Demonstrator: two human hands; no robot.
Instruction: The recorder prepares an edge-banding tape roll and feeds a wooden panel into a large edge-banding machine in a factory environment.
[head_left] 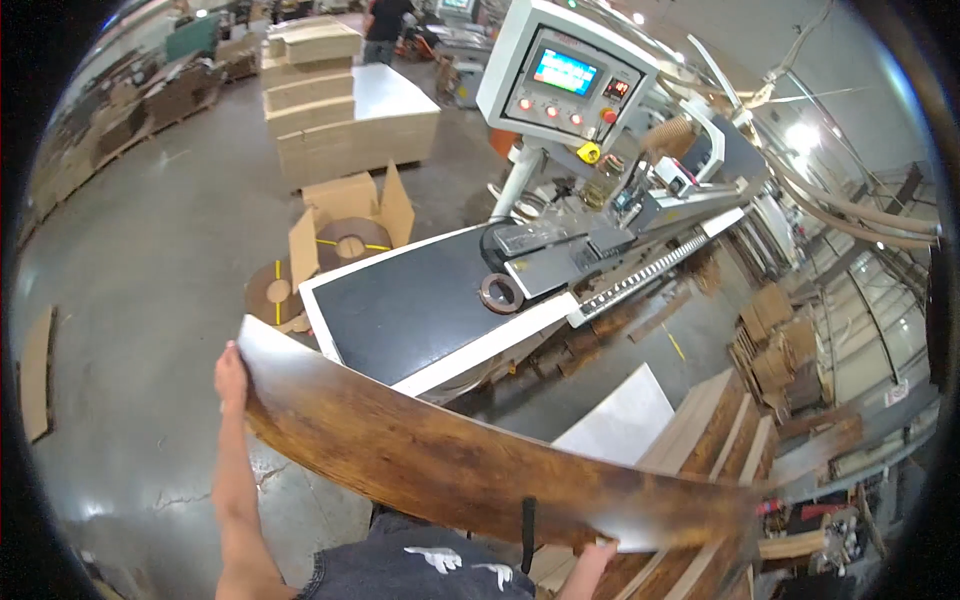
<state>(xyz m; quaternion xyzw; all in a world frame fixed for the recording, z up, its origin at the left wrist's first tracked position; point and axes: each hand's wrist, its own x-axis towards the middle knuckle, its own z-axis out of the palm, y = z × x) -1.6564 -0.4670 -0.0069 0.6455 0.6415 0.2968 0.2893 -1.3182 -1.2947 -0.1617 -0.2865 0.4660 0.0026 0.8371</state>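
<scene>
While the left hand (231, 376) grips the board (470, 465) at its near-left corner, fingers wrapped over the short edge, the long dark-stained panel stretches away from it toward four o'clock, across the person's front. Its long axis runs from ten o'clock down to four o'clock, the wood-grain face turned up toward the camera and the pale top edge showing along its upper side. At the board's far lower end the right hand (590, 562) comes up from the bottom edge and holds the underside, fingers mostly hidden behind the panel, so how tightly it closes cannot be told. The board hangs in the air above the concrete floor (150, 260), clear of the machine table (410, 305) at twelve o'clock from its middle. A roll of tape (500, 293) lies on that table's right part. Beyond it, at one o'clock, stands the control panel (565, 80). Stacked boards (720, 420) lie at three o'clock, just past the panel's right end.
</scene>
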